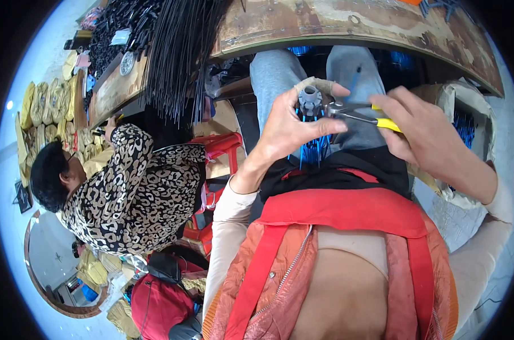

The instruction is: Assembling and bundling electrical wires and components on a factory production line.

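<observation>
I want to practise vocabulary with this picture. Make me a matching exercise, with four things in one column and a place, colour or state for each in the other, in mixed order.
Things
1. Pliers
2. Grey round part
3. Long black strands
4. Co-worker's top

Descriptions
A. Covered in a spotted pattern
B. Held in the wearer's left hand
C. Sticking out past the edge of the wooden bench
D. Yellow-handled, in the wearer's right hand

Right pairs: 1-D, 2-B, 3-C, 4-A

Left hand (pixel 285 130) in a cupped curl, thumb (pixel 329 127) toward the right hand (pixel 424 127), its fingers (pixel 403 103) bent.
</observation>
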Motion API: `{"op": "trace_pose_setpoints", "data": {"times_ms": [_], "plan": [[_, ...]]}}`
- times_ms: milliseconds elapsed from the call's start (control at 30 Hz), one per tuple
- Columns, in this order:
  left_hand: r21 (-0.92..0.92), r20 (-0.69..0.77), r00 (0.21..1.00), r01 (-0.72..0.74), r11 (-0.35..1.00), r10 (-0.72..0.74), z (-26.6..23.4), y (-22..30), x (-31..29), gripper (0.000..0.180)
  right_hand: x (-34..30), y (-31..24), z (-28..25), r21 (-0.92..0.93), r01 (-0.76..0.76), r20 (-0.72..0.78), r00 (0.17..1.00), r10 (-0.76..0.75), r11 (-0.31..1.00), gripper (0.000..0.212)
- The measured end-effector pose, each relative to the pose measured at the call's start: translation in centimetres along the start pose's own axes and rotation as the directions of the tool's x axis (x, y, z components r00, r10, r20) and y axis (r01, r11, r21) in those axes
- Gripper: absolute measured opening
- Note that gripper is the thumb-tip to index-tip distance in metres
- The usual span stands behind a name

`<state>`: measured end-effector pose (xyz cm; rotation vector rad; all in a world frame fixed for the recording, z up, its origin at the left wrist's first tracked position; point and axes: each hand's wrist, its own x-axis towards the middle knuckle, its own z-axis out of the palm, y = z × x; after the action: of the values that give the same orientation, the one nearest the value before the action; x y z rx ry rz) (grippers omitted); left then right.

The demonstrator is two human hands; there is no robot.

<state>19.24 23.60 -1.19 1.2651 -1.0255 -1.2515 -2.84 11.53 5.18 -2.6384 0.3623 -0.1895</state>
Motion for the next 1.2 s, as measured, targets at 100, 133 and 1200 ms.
{"op": "trace_pose_setpoints", "data": {"times_ms": [100, 133, 1200], "plan": [[-0.037, 0.189, 0.975, -0.113, 0.993, 0.118, -0.9, -1.0, -0.2, 0.048, 0.8, -0.7, -2.1, 0.288, -0.172, 0.304, 0.949, 0.080, 0.942, 0.043], [-0.096, 0.195, 0.976, -0.077, 0.992, 0.095, -0.6, -0.7, -0.1, 0.047, 1.2, -0.8, -2.4, 0.498, -0.505, 0.581, 0.798, 0.162, 0.705, 0.043], [0.000, 0.192, 0.974, -0.122, 0.993, 0.120, -1.1, -3.4, -1.6, 0.043, -0.7, -0.5, 2.7, 0.601, -0.744, 0.744, 0.654, 0.137, 0.293, 0.030]]}}
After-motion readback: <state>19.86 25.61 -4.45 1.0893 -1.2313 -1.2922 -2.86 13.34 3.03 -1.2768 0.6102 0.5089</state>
